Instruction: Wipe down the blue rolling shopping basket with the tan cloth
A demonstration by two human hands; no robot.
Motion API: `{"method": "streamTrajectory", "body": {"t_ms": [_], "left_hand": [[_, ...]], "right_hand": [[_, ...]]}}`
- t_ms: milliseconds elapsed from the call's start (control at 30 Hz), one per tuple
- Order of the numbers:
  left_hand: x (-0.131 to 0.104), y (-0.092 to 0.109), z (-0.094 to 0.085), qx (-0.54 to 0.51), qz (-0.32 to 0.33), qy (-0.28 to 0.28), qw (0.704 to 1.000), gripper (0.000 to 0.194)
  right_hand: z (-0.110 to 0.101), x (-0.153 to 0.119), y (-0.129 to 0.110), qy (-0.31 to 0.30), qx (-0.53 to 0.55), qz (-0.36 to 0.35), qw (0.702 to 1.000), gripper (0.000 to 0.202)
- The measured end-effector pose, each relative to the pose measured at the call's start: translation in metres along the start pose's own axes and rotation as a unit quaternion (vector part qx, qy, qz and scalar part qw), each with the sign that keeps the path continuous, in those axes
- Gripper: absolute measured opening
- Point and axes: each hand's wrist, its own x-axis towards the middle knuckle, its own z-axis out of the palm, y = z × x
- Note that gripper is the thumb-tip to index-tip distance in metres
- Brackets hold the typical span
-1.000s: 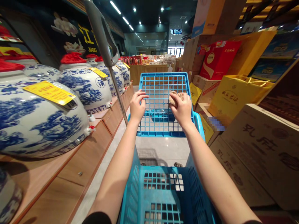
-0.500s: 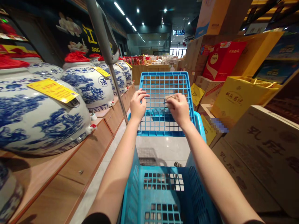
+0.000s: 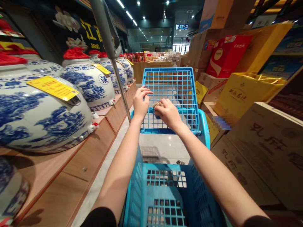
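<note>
My left hand (image 3: 141,102) is at the left rim of an upright blue plastic grid panel (image 3: 174,70), its fingers bent over the edge. My right hand (image 3: 168,114) pinches a small crumpled beige cloth (image 3: 158,104) against the lower middle of the grid. This panel stands above a blue shopping cart (image 3: 204,126) with a perforated lower basket (image 3: 161,193) below my forearms. Part of the cloth is hidden under my right fingers.
Blue-and-white ceramic jars (image 3: 44,113) with red cloth tops line a wooden shelf (image 3: 94,151) on the left. A grey pole (image 3: 121,85) rises beside the cart. Cardboard boxes (image 3: 262,148), a red box (image 3: 227,55) and a yellow bag (image 3: 243,94) are stacked on the right.
My right hand has moved left and slightly down across the grid with the cloth, closer to my left hand. The left hand stays at the panel's left rim.
</note>
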Motion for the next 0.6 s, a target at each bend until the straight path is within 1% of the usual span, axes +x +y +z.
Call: {"method": "streamTrajectory", "body": {"t_ms": [67, 133, 167, 200, 233, 267, 300, 367, 433, 467, 500, 533, 567, 600], "left_hand": [[0.000, 0.000, 0.000, -0.002, -0.005, -0.002, 1.000, 0.034], [0.000, 0.000, 0.001, -0.008, -0.010, -0.007, 1.000, 0.033], [0.001, 0.000, 0.001, -0.013, -0.012, -0.009, 1.000, 0.032], [0.001, 0.000, 0.002, -0.019, -0.015, -0.009, 1.000, 0.031], [0.001, 0.000, 0.002, -0.024, -0.018, -0.009, 1.000, 0.031], [0.002, 0.000, 0.002, -0.029, -0.020, -0.009, 0.999, 0.030], [0.002, 0.000, 0.002, -0.031, -0.022, -0.009, 0.999, 0.030], [0.003, -0.001, 0.001, -0.033, -0.024, -0.010, 0.999, 0.031], [0.004, -0.002, 0.000, -0.035, -0.029, -0.006, 0.999, 0.032], [0.004, -0.003, 0.000, -0.040, -0.033, -0.002, 0.999, 0.032], [0.005, -0.004, -0.001, -0.047, -0.037, 0.003, 0.998, 0.033], [0.005, -0.004, -0.001, -0.054, -0.041, 0.008, 0.998, 0.033], [0.005, -0.005, -0.001, -0.060, -0.045, 0.011, 0.997, 0.034], [0.005, -0.005, -0.001, -0.063, -0.048, 0.013, 0.997, 0.035]], "right_hand": [[-0.014, -0.002, 0.026, 0.076, 0.009, 0.080, 0.994, 0.018], [-0.026, -0.005, 0.048, 0.151, 0.013, 0.150, 0.977, 0.019], [-0.029, -0.007, 0.054, 0.177, 0.012, 0.171, 0.969, 0.019], [-0.029, -0.008, 0.056, 0.191, 0.011, 0.181, 0.965, 0.019], [-0.027, -0.009, 0.052, 0.190, 0.008, 0.179, 0.965, 0.020], [-0.022, -0.009, 0.044, 0.174, 0.004, 0.165, 0.971, 0.020], [-0.015, -0.010, 0.032, 0.146, -0.001, 0.140, 0.979, 0.021], [0.002, -0.009, 0.002, 0.062, -0.015, 0.064, 0.996, 0.022], [0.017, -0.007, -0.023, -0.017, -0.038, -0.020, 0.999, 0.020], [0.021, -0.005, -0.030, -0.046, -0.046, -0.056, 0.996, 0.022], [0.022, -0.004, -0.032, -0.060, -0.050, -0.076, 0.994, 0.024], [0.020, -0.002, -0.029, -0.061, -0.048, -0.080, 0.994, 0.025], [0.014, -0.001, -0.020, -0.046, -0.042, -0.065, 0.996, 0.025], [0.007, -0.001, -0.007, -0.017, -0.034, -0.033, 0.999, 0.023]]}}
